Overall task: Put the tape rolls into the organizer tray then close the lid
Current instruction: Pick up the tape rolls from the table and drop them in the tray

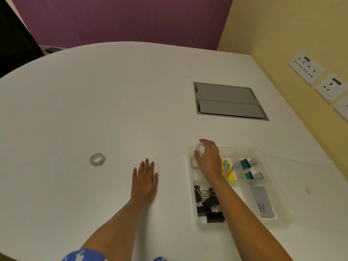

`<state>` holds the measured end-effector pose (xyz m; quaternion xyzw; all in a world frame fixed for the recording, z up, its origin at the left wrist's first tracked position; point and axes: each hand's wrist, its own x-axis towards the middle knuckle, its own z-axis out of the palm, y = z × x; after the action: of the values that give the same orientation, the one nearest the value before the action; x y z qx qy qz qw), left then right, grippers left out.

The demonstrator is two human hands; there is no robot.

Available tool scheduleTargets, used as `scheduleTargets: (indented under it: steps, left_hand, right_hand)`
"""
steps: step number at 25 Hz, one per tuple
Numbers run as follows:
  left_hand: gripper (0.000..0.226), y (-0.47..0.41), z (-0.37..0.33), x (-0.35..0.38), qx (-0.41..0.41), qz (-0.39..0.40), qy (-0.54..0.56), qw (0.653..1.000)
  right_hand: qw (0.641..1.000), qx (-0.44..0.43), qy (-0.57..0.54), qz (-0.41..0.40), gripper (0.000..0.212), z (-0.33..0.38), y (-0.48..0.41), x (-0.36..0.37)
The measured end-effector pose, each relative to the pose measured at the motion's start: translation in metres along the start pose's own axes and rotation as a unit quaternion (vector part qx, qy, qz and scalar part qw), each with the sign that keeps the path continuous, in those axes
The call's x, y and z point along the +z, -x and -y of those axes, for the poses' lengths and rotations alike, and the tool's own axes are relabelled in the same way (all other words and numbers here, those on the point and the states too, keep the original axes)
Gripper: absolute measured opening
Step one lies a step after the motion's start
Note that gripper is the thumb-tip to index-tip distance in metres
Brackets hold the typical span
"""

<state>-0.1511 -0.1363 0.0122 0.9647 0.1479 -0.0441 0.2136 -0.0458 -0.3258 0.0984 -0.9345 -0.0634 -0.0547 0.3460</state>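
Observation:
A clear plastic organizer tray (263,153) lies on the white table at the right. My right hand (209,157) hovers over the tray's far-left compartment, its fingers shut on a clear tape roll (200,147). Another clear tape roll (194,163) lies in that compartment, partly hidden by my hand. A third clear tape roll (97,159) lies flat on the table well to the left. My left hand (145,179) rests flat on the table with fingers apart, holding nothing. The transparent lid (310,166) lies open to the right of the tray.
The tray also holds black binder clips (207,204), yellow sticky notes (230,176), teal staple boxes (248,164) and a grey box (263,202). A grey cable hatch (227,100) is set in the table beyond. Wall sockets (307,67) are on the yellow wall at right.

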Motion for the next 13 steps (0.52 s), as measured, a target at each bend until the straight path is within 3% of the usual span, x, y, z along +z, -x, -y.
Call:
scheduleTargets:
  steps: [4,13]
  left_hand:
    - [0.053,0.001,-0.009,0.000,-0.023,0.009,-0.007,1.000]
    - [0.054,-0.001,-0.012,-0.003,-0.039,0.035,-0.014,0.999]
  right_hand:
    - [0.999,0.018,0.019,0.023,0.047,-0.028,0.017,-0.002]
    - [0.985,-0.027,0.092,0.142,0.051,-0.036,0.016,0.014]
